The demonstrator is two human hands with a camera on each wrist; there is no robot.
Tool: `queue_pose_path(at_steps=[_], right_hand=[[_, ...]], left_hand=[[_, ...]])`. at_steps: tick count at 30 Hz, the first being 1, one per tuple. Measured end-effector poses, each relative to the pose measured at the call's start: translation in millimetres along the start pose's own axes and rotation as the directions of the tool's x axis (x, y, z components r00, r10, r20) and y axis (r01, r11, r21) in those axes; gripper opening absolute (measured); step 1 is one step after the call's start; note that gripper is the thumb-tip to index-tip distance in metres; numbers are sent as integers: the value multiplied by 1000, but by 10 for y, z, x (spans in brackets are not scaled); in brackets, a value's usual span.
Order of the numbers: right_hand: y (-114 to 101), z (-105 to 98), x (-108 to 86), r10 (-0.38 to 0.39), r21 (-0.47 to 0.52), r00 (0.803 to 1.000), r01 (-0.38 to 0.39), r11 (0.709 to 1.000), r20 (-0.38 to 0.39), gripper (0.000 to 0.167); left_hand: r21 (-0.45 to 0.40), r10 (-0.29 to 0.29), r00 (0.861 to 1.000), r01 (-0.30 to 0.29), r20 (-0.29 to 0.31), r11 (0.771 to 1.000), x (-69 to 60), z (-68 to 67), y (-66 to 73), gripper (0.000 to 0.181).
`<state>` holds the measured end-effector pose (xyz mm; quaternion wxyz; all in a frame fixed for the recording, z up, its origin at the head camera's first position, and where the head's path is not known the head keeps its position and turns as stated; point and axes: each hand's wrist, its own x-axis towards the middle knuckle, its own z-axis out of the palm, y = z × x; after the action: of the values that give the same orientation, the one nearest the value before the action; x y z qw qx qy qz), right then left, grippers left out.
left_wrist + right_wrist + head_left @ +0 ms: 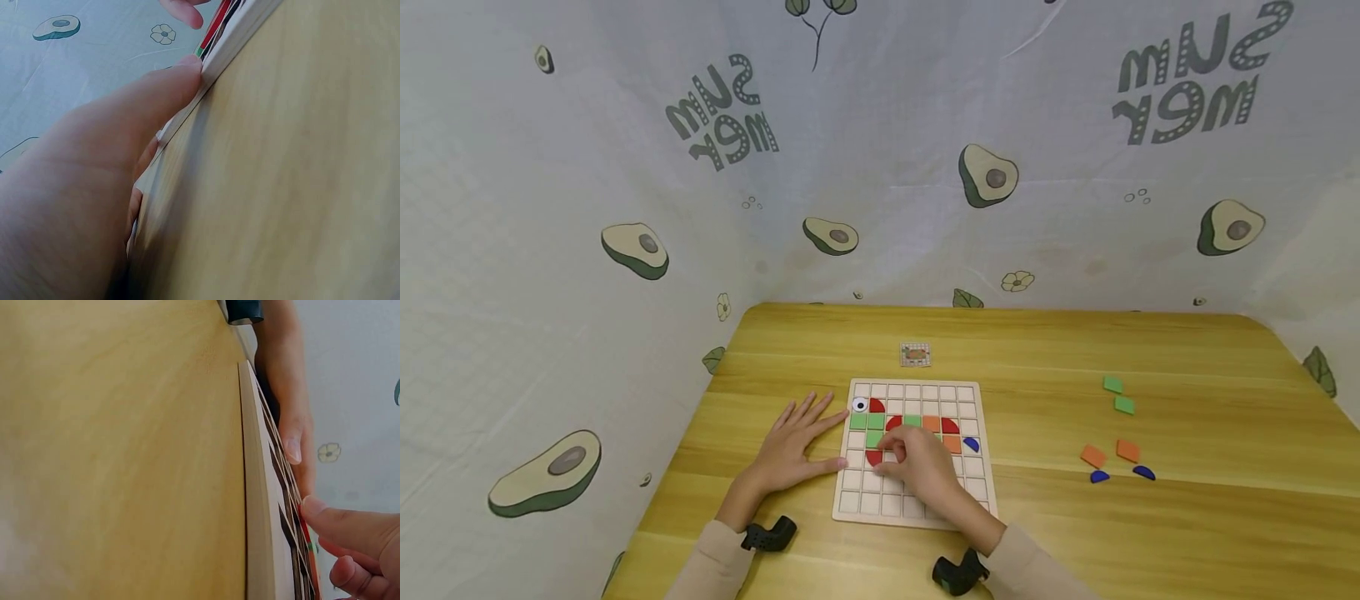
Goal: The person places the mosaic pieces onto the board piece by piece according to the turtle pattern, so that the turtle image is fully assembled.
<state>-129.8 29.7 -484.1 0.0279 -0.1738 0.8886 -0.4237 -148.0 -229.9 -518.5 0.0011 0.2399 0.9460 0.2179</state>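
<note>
A square wooden grid board [856, 502] lies on the table with coloured tiles in its cells. My left hand [793, 450] is spread flat at the board's left edge, thumb and a fingertip touching the rim. Over the board's middle, my right hand [925, 467] has curled fingers, with thumb and index at a red quarter-circle tile [874, 458] in a lower-left cell. In the right wrist view the thumb [325, 515] meets that red tile at the board's surface. A round eye tile [860, 405] and green squares [858, 422] sit upper left. My right hand hides some middle cells.
Above the board lies a small picture card [915, 355]. To the right are loose green tiles [1124, 405], orange tiles [1127, 450] and blue half-circle tiles [1100, 477]. A blue half-circle [972, 444] sits at the board's right. Printed cloth surrounds the table.
</note>
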Motion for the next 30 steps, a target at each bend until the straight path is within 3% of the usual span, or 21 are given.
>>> queue_pose_path(at_steps=[9, 18, 30], right_hand=[[42, -123, -34, -3, 139, 1000, 4, 990, -10, 20], [215, -484, -123, -32, 192, 998, 43, 980, -57, 21], [611, -1039, -429, 85, 114, 978, -65, 991, -188, 19]], left_hand=[[-7, 4, 1000, -4, -8, 1000, -9, 6, -4, 78], [-19, 12, 1000, -12, -21, 1000, -20, 3, -3, 78], [-10, 6, 1000, -6, -8, 1000, -10, 0, 1, 79]])
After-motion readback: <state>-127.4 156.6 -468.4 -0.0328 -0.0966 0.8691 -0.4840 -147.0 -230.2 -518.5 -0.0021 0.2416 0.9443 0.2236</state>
